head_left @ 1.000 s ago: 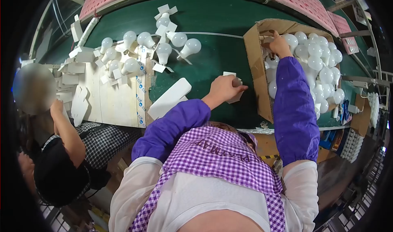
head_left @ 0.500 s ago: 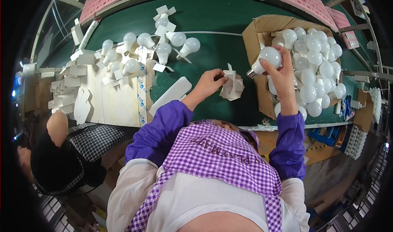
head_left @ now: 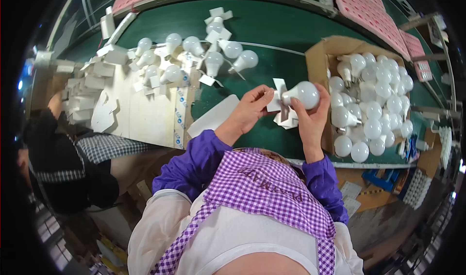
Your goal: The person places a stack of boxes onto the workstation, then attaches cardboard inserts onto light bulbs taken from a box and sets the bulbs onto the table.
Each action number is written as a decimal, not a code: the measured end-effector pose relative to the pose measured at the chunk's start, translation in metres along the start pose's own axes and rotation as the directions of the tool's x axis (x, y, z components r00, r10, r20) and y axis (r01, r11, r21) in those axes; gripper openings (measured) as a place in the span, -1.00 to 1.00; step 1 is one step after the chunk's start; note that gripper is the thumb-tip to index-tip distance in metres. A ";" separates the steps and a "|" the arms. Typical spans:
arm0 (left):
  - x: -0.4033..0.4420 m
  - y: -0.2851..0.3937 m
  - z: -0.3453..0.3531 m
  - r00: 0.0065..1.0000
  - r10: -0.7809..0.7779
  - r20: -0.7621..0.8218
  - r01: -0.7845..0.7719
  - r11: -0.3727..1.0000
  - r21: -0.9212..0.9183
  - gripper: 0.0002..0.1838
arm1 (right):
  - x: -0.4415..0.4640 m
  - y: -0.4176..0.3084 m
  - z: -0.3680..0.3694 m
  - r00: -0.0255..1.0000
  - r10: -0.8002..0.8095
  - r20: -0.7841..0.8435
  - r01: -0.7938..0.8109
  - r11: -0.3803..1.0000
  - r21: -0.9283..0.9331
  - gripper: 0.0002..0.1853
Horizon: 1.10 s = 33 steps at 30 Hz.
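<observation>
A white light bulb (head_left: 307, 93) is gripped in my right hand (head_left: 311, 117), its round end toward the right and its base pointing left. My left hand (head_left: 250, 112) pinches a folded white card insert (head_left: 274, 103) with several flaps standing out. The bulb's base meets the insert between the two hands, and the flaps hide how far in it sits. Below the insert, another piece of folded white card (head_left: 286, 119) shows near the right fingers.
An open cardboard box (head_left: 318, 61) full of bulbs stands on the right. Bulbs with card flaps (head_left: 212, 64) lie at the back left, beside stacked card inserts (head_left: 90, 88). A flat white card (head_left: 213, 116) lies left of my hands. At far left sits another person (head_left: 73, 163).
My right hand has brought the bulb left from beside the box to the card insert. The left hand has raised the insert's side toward it. The whole view has shifted slightly.
</observation>
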<state>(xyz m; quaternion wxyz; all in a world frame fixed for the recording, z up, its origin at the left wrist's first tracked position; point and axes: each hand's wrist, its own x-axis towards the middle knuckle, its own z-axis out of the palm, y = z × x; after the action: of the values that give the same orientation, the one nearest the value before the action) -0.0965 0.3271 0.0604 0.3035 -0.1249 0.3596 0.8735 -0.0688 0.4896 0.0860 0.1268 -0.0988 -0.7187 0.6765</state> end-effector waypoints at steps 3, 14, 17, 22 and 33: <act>0.002 0.001 -0.010 0.997 0.073 0.013 -0.069 0.977 -0.201 -0.70 | 0.005 0.012 0.019 0.999 -0.011 -0.038 0.012 1.000 0.023 -0.36; 0.043 0.080 -0.060 0.933 0.335 -0.128 -0.358 0.857 -0.371 -0.71 | 0.071 0.018 0.114 1.000 0.009 -0.015 -0.008 0.994 0.111 -0.34; 0.044 0.091 -0.068 0.863 0.464 -0.200 -0.467 0.884 0.034 -0.61 | 0.081 0.019 0.137 0.999 -0.030 0.021 0.027 0.991 0.135 -0.33; 0.058 0.140 -0.111 0.752 0.580 -0.314 -0.527 0.815 0.243 -0.64 | 0.102 -0.017 0.099 0.954 0.056 0.295 -0.024 0.993 -0.113 -0.23; 0.131 0.338 -0.440 0.495 0.762 -0.418 0.053 0.454 0.889 -0.69 | 0.229 0.025 -0.113 0.990 0.118 -0.084 -0.089 0.036 -0.995 -0.44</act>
<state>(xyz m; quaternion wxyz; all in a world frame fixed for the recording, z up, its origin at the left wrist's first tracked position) -0.4089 -0.1137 -0.1223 -0.0909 -0.2480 0.8306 0.4902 -0.2514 0.6706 0.0778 -0.0330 -0.2031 -0.9786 0.0006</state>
